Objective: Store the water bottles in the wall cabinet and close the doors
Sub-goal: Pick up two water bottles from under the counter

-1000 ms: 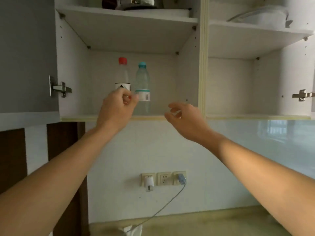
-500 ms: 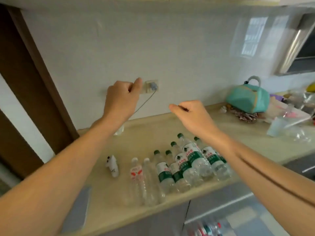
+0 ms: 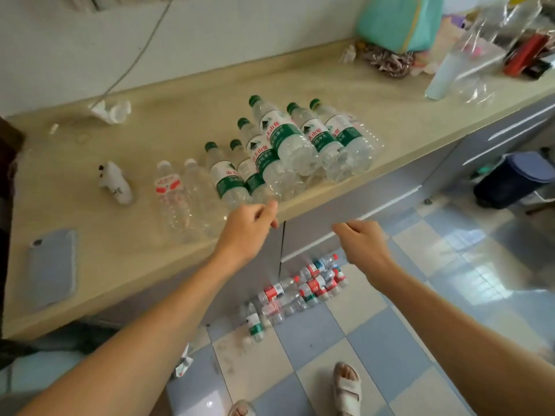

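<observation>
While flat: six green-capped bottles (image 3: 279,139)

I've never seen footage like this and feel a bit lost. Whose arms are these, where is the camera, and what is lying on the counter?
There is no machine here. The camera sits on a person's head, looking down along their own arms. The left hand and right hand hang over the counter's front edge, fingers loosely curled, holding nothing. On the counter lie green-capped water bottles, some stacked on others, two white-capped bottles on their sides, a phone and a teal bag. More bottles lie on the tiled floor below.
</observation>
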Motion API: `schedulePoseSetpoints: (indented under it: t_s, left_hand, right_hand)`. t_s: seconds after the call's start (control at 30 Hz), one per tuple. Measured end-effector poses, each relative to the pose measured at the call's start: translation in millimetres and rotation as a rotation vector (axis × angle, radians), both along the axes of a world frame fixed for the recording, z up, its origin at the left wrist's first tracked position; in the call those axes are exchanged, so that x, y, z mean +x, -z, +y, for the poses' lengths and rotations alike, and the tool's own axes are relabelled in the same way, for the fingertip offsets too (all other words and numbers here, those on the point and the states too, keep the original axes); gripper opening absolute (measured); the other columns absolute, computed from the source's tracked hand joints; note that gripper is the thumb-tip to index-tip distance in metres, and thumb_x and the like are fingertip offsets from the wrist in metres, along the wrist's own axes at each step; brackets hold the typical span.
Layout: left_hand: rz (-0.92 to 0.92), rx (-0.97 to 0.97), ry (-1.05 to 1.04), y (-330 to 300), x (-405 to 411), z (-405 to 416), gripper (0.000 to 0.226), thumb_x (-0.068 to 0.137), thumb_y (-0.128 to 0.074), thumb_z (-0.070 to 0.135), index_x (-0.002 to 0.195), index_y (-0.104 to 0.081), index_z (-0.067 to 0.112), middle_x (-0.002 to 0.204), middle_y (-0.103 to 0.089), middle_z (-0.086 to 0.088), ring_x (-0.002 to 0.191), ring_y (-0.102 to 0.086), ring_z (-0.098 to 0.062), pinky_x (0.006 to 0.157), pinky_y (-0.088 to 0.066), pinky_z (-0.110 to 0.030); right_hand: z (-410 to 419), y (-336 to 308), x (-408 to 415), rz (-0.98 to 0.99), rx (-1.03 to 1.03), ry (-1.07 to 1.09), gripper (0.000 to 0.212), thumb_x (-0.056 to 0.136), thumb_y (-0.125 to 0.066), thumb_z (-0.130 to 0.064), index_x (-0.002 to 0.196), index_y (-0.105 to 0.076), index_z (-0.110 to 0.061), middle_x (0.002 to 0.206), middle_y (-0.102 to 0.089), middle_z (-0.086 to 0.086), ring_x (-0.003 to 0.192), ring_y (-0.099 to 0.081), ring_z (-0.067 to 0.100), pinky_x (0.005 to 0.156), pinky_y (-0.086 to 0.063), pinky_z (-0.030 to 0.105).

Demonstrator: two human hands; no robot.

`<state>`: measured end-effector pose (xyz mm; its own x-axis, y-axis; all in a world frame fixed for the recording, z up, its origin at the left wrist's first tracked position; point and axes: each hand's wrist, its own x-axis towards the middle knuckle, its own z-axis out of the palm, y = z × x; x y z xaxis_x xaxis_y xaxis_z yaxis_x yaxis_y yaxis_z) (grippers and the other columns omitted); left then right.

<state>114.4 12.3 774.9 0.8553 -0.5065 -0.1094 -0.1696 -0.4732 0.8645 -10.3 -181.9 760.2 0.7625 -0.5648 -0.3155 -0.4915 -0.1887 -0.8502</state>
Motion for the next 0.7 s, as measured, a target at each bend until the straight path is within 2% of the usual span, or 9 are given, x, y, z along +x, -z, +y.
schedulePoseSetpoints:
  t_s: [0.1, 0.17, 0.3, 0.37, 0.5, 0.63, 0.7]
  left_hand:
    - [0.124, 0.094, -0.024, 65, -17, -16, 0.046, 0.105, -0.048, 0.038, 0.065, -0.062, 0.021, 0.054, -0.053, -0.005, 0.051, -0.049, -0.019, 0.064, -0.045, -0.037]
    - [0.23, 0.153, -0.051, 107, -27, -28, 0.045, 0.106, -0.048, 0.036, 0.068, -0.062, 0.017, 0.06, -0.055, -0.01, 0.058, -0.051, -0.023, 0.068, -0.048, -0.041]
    - [0.34, 0.3, -0.124, 190, -43, -56, 0.048, 0.104, -0.048, 0.041, 0.086, -0.064, 0.001, 0.073, -0.064, -0.014, 0.066, -0.057, -0.024, 0.067, -0.045, -0.034]
    - [0.349, 0.342, -0.151, 235, -47, -73, 0.043, 0.103, -0.051, 0.042, 0.085, -0.065, 0.006, 0.078, -0.069, -0.013, 0.068, -0.058, -0.025, 0.066, -0.045, -0.032]
    - [0.331, 0.358, -0.239, 328, -54, -105, 0.032, 0.099, -0.06, 0.037, 0.082, -0.068, 0.012, 0.07, -0.066, -0.003, 0.059, -0.052, -0.014, 0.05, -0.037, -0.018]
    - [0.38, 0.326, -0.329, 433, -58, -126, 0.021, 0.094, -0.07, 0.033, 0.095, -0.071, 0.012, 0.089, -0.071, 0.0, 0.085, -0.066, -0.018, 0.07, -0.047, -0.027]
    - [0.366, 0.337, -0.35, 486, -58, -132, 0.026, 0.091, -0.072, 0.036, 0.102, -0.069, 0.012, 0.098, -0.071, 0.0, 0.092, -0.066, -0.017, 0.07, -0.046, -0.024]
  right_hand:
    - [-27, 61, -19, 0.14, 0.24, 0.007, 0.031, 0.102, -0.054, -0.031, 0.087, -0.067, -0.007, 0.067, -0.061, 0.005, 0.058, -0.058, 0.018, 0.062, -0.053, 0.034]
    - [-46, 99, -28, 0.212, 0.363, 0.035, 0.027, 0.104, -0.053, -0.031, 0.104, -0.068, -0.008, 0.076, -0.067, 0.011, 0.062, -0.065, 0.02, 0.061, -0.058, 0.032]
    - [-88, 176, -35, 0.316, 0.437, 0.019, 0.03, 0.106, -0.05, -0.036, 0.11, -0.066, -0.01, 0.091, -0.072, 0.017, 0.069, -0.071, 0.024, 0.06, -0.06, 0.031]
    - [-109, 219, -35, 0.358, 0.447, 0.015, 0.028, 0.105, -0.051, -0.038, 0.112, -0.064, -0.014, 0.094, -0.072, 0.018, 0.072, -0.072, 0.026, 0.062, -0.061, 0.032]
    - [-145, 315, -38, 0.454, 0.465, 0.019, 0.023, 0.105, -0.051, -0.034, 0.118, -0.062, -0.018, 0.093, -0.073, 0.017, 0.07, -0.073, 0.026, 0.059, -0.061, 0.031]
    - [-170, 421, -38, 0.559, 0.455, 0.025, 0.024, 0.105, -0.052, -0.033, 0.119, -0.06, -0.016, 0.097, -0.072, 0.016, 0.079, -0.074, 0.029, 0.061, -0.062, 0.032]
    - [-177, 474, -38, 0.569, 0.457, 0.059, 0.024, 0.104, -0.055, -0.031, 0.12, -0.059, -0.013, 0.101, -0.07, 0.016, 0.081, -0.074, 0.029, 0.059, -0.062, 0.03]
